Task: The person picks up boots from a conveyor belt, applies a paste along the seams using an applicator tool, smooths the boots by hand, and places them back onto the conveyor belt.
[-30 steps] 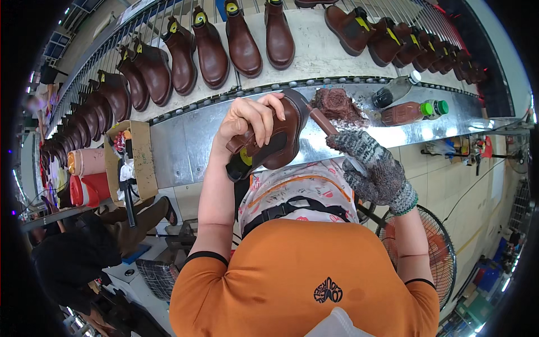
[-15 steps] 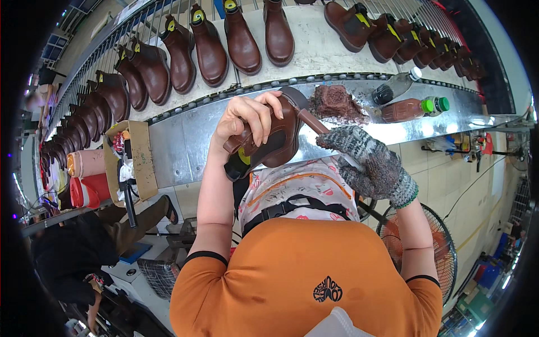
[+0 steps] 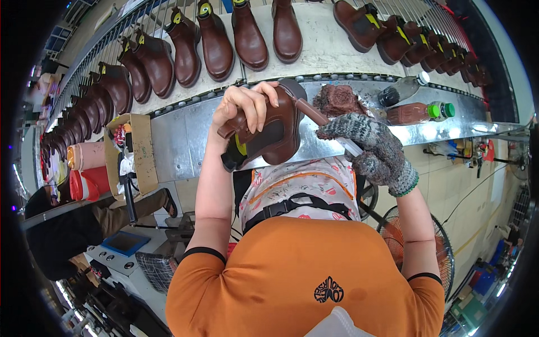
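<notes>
My bare left hand [image 3: 242,108] is closed round a brown leather ankle boot [image 3: 285,135] with dark elastic side panels and a yellow pull tab. The boot is held tilted above the metal ledge's near edge, its dark sole turned up and away. In a grey knitted glove, my right hand [image 3: 377,150] grips a slim brown stick-shaped tool [image 3: 310,111]; a pale end shows below the fingers. The tool's far tip meets the boot near the sole edge. What kind of tip it has is too small to tell.
Behind the metal ledge [image 3: 174,137], rows of similar boots [image 3: 216,50] stand on a conveyor. A crumbly brown sponge-like block [image 3: 339,100], a dark bottle [image 3: 400,92] and a brown-filled bottle [image 3: 412,114] sit right. A cardboard box [image 3: 145,157] stands left; a fan [image 3: 438,247] is lower right.
The boot and my left hand have shifted slightly left and up. My gloved hand has moved a little upward and left, with the tool still against the boot. The conveyor boots appear slightly farther right.
</notes>
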